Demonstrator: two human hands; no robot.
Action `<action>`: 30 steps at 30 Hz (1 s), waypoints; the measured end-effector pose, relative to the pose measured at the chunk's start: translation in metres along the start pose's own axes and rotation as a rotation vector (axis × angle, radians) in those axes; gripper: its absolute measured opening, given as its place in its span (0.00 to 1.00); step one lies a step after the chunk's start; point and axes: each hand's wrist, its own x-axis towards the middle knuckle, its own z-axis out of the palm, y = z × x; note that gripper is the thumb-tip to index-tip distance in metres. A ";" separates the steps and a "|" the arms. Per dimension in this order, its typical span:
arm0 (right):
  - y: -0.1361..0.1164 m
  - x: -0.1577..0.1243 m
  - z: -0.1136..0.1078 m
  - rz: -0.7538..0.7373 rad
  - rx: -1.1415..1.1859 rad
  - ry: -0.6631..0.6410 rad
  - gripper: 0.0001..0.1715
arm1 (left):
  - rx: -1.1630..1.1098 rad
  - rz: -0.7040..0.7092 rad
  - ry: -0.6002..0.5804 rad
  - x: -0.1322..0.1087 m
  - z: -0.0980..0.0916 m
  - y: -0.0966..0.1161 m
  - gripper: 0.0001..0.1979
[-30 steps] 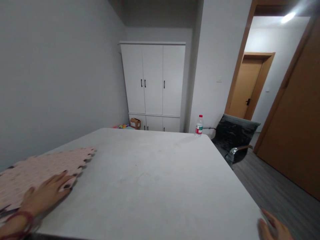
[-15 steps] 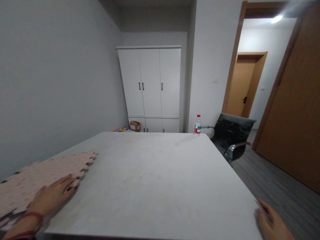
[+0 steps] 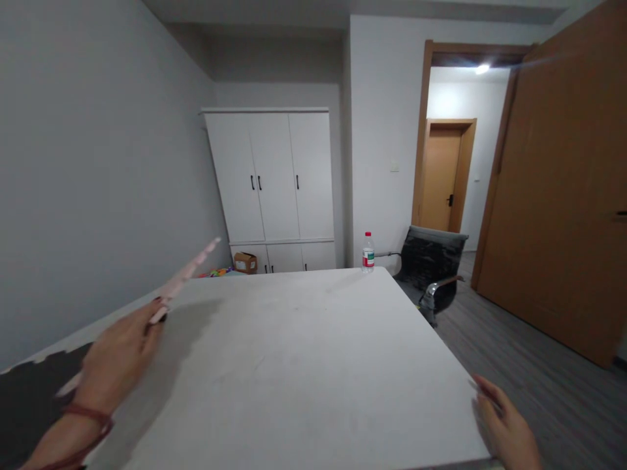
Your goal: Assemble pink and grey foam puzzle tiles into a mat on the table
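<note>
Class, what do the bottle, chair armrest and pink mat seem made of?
Bottle: probably smooth plastic; its walls are see-through.
Chair armrest: probably polished metal; it shows bright highlights.
Pink mat: perhaps matte foam; shineless, notched edge.

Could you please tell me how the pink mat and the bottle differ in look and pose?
The pink mat looks thin and slanted; the clear, red-capped bottle stands upright. The pink mat is held in the left grip, while the bottle rests unheld on the table. Both rise above the table.
</note>
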 end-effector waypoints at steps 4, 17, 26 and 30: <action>-0.012 -0.004 -0.012 -0.028 0.136 0.033 0.32 | -0.322 0.478 -0.106 -0.026 -0.014 0.119 0.18; 0.003 -0.008 0.003 -0.206 -0.050 -0.127 0.32 | -0.639 0.974 -0.581 -0.188 0.079 0.300 0.11; 0.011 -0.013 0.011 -0.307 -0.269 -0.041 0.29 | -0.754 0.802 -0.842 -0.177 0.065 0.297 0.17; 0.010 -0.014 0.011 -0.289 -0.298 -0.052 0.29 | -0.751 0.781 -0.928 -0.173 0.051 0.291 0.24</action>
